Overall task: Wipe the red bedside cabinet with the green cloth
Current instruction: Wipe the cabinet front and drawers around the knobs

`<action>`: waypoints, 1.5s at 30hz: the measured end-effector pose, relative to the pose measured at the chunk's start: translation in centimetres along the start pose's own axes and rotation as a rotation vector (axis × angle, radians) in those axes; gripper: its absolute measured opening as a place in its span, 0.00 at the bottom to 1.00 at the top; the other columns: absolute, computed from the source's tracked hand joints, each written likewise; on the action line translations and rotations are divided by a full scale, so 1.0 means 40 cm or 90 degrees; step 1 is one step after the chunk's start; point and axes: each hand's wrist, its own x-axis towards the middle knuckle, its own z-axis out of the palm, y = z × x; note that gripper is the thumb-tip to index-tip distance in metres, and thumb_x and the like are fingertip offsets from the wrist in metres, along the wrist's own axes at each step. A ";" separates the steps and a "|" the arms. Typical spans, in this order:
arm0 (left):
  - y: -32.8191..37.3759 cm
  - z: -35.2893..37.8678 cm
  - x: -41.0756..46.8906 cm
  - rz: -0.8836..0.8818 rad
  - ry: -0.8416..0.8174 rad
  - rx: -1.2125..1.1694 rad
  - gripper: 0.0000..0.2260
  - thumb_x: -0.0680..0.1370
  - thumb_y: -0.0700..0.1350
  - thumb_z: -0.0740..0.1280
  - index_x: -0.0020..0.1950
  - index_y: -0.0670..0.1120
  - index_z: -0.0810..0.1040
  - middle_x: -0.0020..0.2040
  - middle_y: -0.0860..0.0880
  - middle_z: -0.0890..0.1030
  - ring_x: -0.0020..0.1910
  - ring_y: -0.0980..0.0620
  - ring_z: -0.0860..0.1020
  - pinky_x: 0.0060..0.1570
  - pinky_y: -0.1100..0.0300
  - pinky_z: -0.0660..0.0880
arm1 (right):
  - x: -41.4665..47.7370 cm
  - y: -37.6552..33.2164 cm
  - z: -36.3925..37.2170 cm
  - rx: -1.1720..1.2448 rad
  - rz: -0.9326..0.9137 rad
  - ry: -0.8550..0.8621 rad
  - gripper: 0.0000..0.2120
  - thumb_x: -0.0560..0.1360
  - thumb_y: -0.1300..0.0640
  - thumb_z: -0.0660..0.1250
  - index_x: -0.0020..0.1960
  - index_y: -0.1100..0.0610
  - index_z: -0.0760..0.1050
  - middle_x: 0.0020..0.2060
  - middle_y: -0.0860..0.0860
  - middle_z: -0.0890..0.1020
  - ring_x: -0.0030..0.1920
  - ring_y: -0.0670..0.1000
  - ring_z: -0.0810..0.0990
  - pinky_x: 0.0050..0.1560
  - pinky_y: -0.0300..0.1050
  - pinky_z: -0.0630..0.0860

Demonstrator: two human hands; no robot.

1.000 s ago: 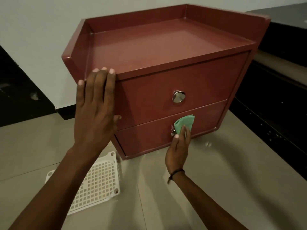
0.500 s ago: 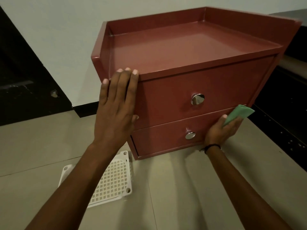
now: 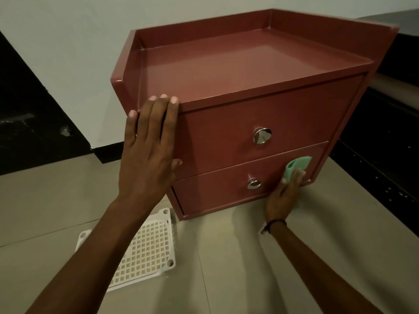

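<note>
The red bedside cabinet (image 3: 238, 71) stands on the tiled floor against a white wall, with two drawers, each with a shiny round knob. My left hand (image 3: 149, 150) lies flat against its front left corner, fingertips at the top edge, holding nothing. My right hand (image 3: 284, 193) presses the folded green cloth (image 3: 297, 166) against the right part of the lower drawer front, to the right of the lower knob (image 3: 254, 183). Part of the cloth is hidden under my fingers.
A white perforated plastic tray (image 3: 145, 252) lies on the floor under my left forearm, just left of the cabinet's base. A dark speckled slab (image 3: 385, 168) runs along the right side. A dark panel (image 3: 27, 123) fills the left background.
My right hand and the cloth swept from the lower knob to the drawer's far right edge, then came back a little leftward. My left hand stayed on the corner. The view shifted.
</note>
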 end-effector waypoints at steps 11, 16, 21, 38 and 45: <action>0.003 0.003 0.000 -0.006 0.003 0.000 0.58 0.61 0.45 0.84 0.82 0.42 0.52 0.80 0.41 0.58 0.80 0.42 0.54 0.79 0.48 0.43 | -0.163 -0.024 -0.001 0.044 -0.086 -0.159 0.23 0.85 0.57 0.51 0.80 0.55 0.55 0.80 0.51 0.54 0.80 0.48 0.50 0.79 0.50 0.52; 0.001 0.001 0.000 -0.003 -0.002 0.001 0.58 0.61 0.46 0.84 0.82 0.42 0.52 0.79 0.41 0.58 0.80 0.42 0.54 0.79 0.47 0.45 | -0.051 0.004 0.001 0.051 0.183 -0.026 0.34 0.80 0.40 0.46 0.77 0.61 0.61 0.75 0.58 0.67 0.75 0.57 0.66 0.74 0.51 0.63; 0.005 0.002 0.001 -0.003 -0.001 0.008 0.59 0.61 0.46 0.84 0.82 0.41 0.52 0.79 0.41 0.58 0.80 0.41 0.54 0.80 0.45 0.47 | 0.129 -0.075 -0.008 0.138 0.212 0.135 0.23 0.84 0.57 0.51 0.76 0.65 0.62 0.74 0.61 0.69 0.72 0.58 0.69 0.66 0.35 0.62; 0.005 0.001 0.001 0.000 0.003 -0.008 0.58 0.61 0.44 0.84 0.82 0.41 0.52 0.79 0.40 0.58 0.80 0.41 0.54 0.79 0.46 0.45 | 0.139 -0.033 -0.006 0.059 0.153 0.132 0.23 0.82 0.57 0.54 0.72 0.68 0.68 0.70 0.65 0.69 0.72 0.65 0.67 0.74 0.51 0.60; 0.013 0.002 0.000 -0.014 0.002 -0.019 0.58 0.61 0.43 0.84 0.82 0.41 0.52 0.79 0.40 0.59 0.80 0.41 0.54 0.79 0.48 0.43 | -0.128 -0.062 -0.004 0.006 -0.156 -0.153 0.23 0.85 0.58 0.52 0.79 0.56 0.58 0.80 0.51 0.55 0.80 0.50 0.54 0.77 0.57 0.59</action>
